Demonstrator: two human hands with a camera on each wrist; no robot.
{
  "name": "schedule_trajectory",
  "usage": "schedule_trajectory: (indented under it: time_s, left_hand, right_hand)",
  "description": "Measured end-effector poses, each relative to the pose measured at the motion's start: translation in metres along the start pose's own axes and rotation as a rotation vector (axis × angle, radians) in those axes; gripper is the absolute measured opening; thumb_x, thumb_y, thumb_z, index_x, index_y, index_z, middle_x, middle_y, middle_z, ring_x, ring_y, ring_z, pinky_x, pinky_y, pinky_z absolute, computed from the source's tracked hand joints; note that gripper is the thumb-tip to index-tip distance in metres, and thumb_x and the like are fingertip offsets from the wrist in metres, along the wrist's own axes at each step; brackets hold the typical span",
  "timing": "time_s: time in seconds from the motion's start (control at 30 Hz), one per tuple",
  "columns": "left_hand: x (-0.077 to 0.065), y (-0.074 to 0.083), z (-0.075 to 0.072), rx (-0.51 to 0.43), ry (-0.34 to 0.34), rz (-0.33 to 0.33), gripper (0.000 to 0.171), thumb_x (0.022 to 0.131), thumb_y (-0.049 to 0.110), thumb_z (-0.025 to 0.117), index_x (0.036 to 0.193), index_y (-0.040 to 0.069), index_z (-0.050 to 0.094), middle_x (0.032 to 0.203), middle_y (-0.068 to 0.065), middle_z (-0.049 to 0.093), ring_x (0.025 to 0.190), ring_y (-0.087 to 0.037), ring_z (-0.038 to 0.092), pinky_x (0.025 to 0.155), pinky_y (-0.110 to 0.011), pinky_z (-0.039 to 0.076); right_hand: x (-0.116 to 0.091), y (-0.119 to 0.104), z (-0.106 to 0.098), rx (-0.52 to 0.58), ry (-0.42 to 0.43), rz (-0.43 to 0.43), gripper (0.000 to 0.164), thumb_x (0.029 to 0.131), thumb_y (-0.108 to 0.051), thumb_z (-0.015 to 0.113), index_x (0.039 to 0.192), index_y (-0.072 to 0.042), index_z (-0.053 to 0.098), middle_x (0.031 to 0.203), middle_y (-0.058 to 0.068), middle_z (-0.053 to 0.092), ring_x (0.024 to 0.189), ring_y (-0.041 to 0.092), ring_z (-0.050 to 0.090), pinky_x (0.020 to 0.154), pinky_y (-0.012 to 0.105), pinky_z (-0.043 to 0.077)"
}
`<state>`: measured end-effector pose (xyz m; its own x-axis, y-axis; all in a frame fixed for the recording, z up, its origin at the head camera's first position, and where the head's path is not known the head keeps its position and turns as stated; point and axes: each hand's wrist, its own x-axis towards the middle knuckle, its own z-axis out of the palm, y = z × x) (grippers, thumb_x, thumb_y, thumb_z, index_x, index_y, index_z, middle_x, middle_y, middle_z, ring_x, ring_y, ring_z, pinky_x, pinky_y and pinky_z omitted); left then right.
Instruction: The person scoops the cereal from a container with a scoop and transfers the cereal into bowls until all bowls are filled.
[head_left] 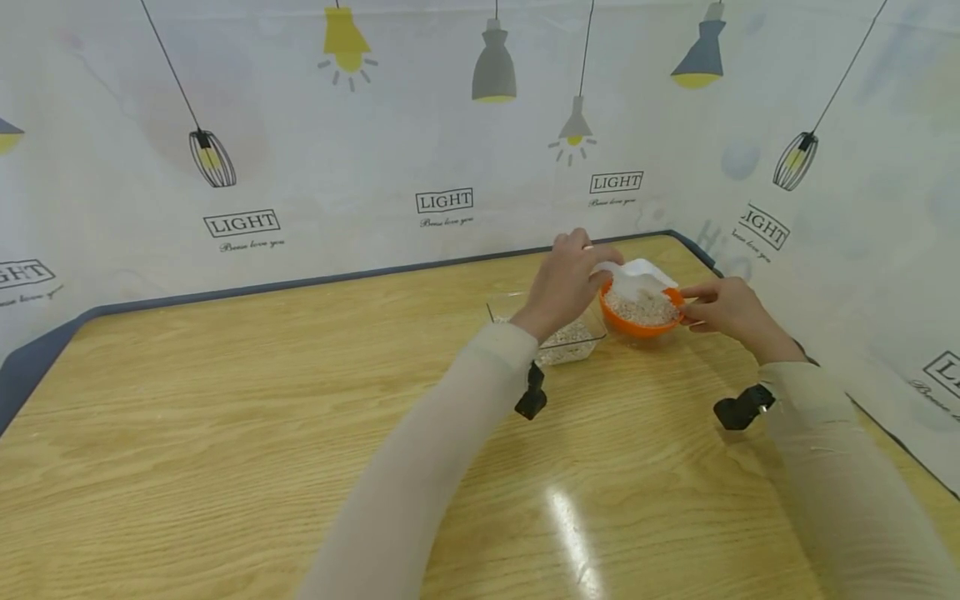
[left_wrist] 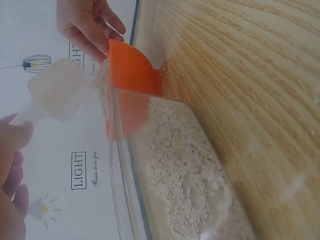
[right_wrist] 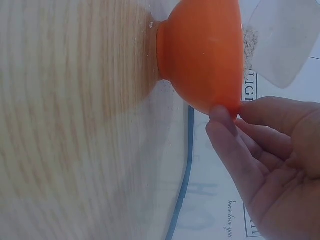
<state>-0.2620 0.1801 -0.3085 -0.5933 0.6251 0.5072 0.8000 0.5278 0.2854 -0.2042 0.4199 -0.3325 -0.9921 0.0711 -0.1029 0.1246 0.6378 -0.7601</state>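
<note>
My left hand (head_left: 567,279) grips the handle of a white translucent scoop (left_wrist: 59,90), which is tilted over an orange bowl (head_left: 637,327). Pale flakes like oats (head_left: 647,310) fill the bowl up to about its rim, and some lie at the scoop's lip. On the bowl's right side my right hand (head_left: 731,314) pinches the rim between thumb and fingers (right_wrist: 267,115). The bowl stands upright on its foot on the table. Just left of it, partly hidden behind my left wrist, is a clear box (head_left: 572,348) with more flakes (left_wrist: 182,170) inside.
The wooden table (head_left: 262,433) has a dark edge (head_left: 300,287) along the back and right. Behind it hangs a pale cloth (head_left: 337,167) printed with lamps. A few crumbs lie by the bowl's foot. A small black camera mount sits at each wrist.
</note>
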Motion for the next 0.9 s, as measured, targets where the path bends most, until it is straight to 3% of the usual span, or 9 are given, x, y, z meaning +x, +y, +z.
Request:
schedule_trajectory:
  time_s: [0.13,0.3,0.6,0.9]
  left_hand:
    - [-0.002,-0.002,-0.001,0.009,0.069,0.002,0.020,0.088,0.021,0.062,0.106,0.023,0.069,0.081,-0.001,0.041,0.075,-0.015,0.034,0.061,-0.021,0.028]
    - [-0.004,-0.007,-0.001,-0.030,0.098,-0.024,0.021,0.086,0.020,0.065,0.107,0.022,0.069,0.081,0.000,0.043,0.075,-0.015,0.035,0.061,-0.020,0.032]
    - [-0.007,-0.023,-0.010,-0.160,0.022,-0.129,0.025,0.091,0.024,0.058,0.114,0.016,0.064,0.083,-0.002,0.049,0.078,-0.014,0.045,0.063,-0.020,0.038]
    - [-0.015,-0.052,-0.028,-0.348,-0.045,-0.233,0.028,0.091,0.023,0.057,0.112,0.006,0.062,0.099,-0.006,0.058,0.080,-0.015,0.052,0.067,-0.022,0.044]
  right_hand:
    - [0.000,0.000,0.000,0.005,0.002,-0.002,0.043,0.091,-0.004,0.055,0.126,0.017,0.042,0.094,0.021,0.065,0.073,0.014,0.066,0.072,0.038,0.053]
    - [0.001,0.000,0.001,0.012,0.001,0.007,0.043,0.091,-0.004,0.054,0.126,0.017,0.042,0.095,0.021,0.064,0.072,0.010,0.065,0.073,0.038,0.052]
    - [0.001,0.001,0.002,0.003,0.006,0.010,0.044,0.091,-0.005,0.054,0.128,0.016,0.041,0.095,0.021,0.064,0.079,0.022,0.066,0.072,0.038,0.053]
    - [-0.009,-0.012,-0.002,-0.053,-0.010,0.015,0.045,0.092,-0.009,0.055,0.125,0.018,0.043,0.089,0.022,0.066,0.072,0.018,0.066,0.070,0.038,0.053]
